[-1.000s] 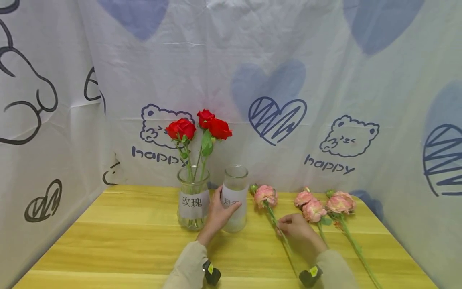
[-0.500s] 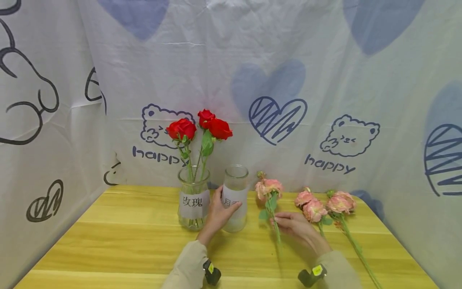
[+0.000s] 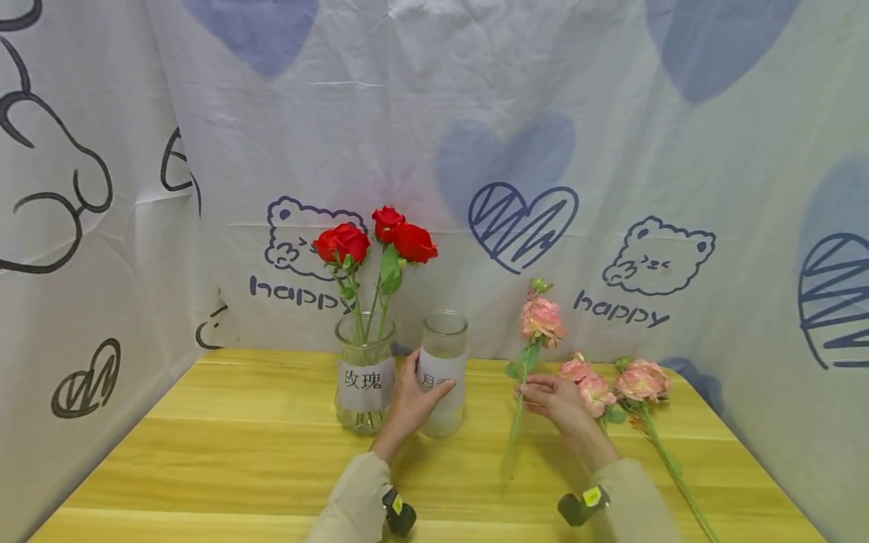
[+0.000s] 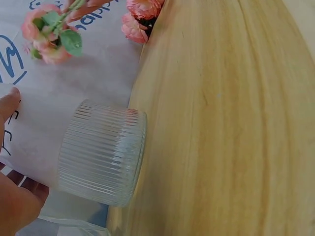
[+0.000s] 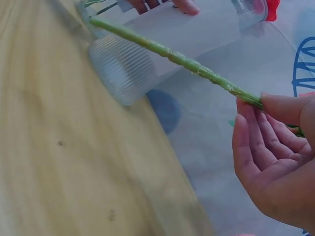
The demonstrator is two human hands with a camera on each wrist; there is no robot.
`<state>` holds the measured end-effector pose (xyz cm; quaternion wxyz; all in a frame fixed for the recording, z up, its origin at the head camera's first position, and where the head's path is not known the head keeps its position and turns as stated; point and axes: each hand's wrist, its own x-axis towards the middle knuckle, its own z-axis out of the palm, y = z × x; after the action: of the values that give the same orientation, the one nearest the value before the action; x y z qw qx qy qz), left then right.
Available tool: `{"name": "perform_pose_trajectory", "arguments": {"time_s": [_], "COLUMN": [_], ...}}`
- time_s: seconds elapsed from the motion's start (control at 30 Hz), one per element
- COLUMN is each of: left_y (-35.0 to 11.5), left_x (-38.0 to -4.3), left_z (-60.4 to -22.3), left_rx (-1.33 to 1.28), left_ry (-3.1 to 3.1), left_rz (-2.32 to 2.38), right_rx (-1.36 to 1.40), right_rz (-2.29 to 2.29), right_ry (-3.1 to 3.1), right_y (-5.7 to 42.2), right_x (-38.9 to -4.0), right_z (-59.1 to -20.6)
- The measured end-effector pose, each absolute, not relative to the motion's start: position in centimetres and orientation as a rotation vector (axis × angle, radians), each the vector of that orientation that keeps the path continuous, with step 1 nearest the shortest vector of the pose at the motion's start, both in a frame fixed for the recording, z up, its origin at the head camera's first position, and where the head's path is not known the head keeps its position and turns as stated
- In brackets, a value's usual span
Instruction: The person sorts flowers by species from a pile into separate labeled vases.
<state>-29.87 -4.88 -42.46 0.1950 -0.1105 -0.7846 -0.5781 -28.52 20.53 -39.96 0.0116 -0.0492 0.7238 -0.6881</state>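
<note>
My left hand (image 3: 410, 403) holds a clear glass vase (image 3: 443, 426) that stands upright on the table, thumb across its white paper label. The left wrist view shows the vase's ribbed base (image 4: 101, 155). To the right of it, my right hand (image 3: 560, 411) pinches the green stem (image 5: 187, 61) of a pink flower (image 3: 541, 320) between thumb and fingers. The flower is held up with its bloom and bud on top. In the head view its stem slants down to the left, and the vase mouth (image 3: 445, 323) has no stem in it.
A second glass vase (image 3: 364, 418), labelled with Chinese characters, holds several red roses (image 3: 342, 243) just left of my left hand. More pink flowers (image 3: 641, 379) lie on the wooden table (image 3: 224, 445) at the right. A printed cloth (image 3: 407, 98) hangs behind.
My right hand has lifted the pink flower off the table and tilted it upright, its bloom rising and shifting right. The left hand and vase have stayed in place.
</note>
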Motion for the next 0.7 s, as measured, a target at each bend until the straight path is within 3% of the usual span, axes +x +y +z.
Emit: {"name": "perform_pose_trajectory", "arguments": {"time_s": [0.7], "left_y": [-4.9], "left_x": [-29.7], "left_z": [-42.5], "left_rx": [-0.336], "left_ry": [-2.193], "left_rz": [-1.623], "right_rx": [-0.022], "right_rz": [-2.546], "right_ry": [2.142], "right_y": [20.3], "right_x": [-31.0], "right_z": [-33.4]}}
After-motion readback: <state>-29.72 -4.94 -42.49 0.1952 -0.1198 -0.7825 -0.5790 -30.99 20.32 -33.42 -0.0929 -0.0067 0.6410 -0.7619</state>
